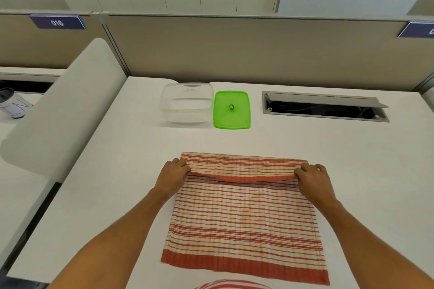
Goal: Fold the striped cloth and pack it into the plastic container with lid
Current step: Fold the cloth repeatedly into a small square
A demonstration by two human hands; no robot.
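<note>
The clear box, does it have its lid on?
No, it is open. The clear box stands empty on the desk, and its green lid lies flat beside it, to its right.

The fingertips of the left hand (173, 172) and right hand (312, 177) are being hidden under the folded-over edge of the striped cloth (244, 216). A blue label (416, 29) is being cut off at the right edge, its number unreadable; the lid (231, 109) sticker is too small to be read.
</note>
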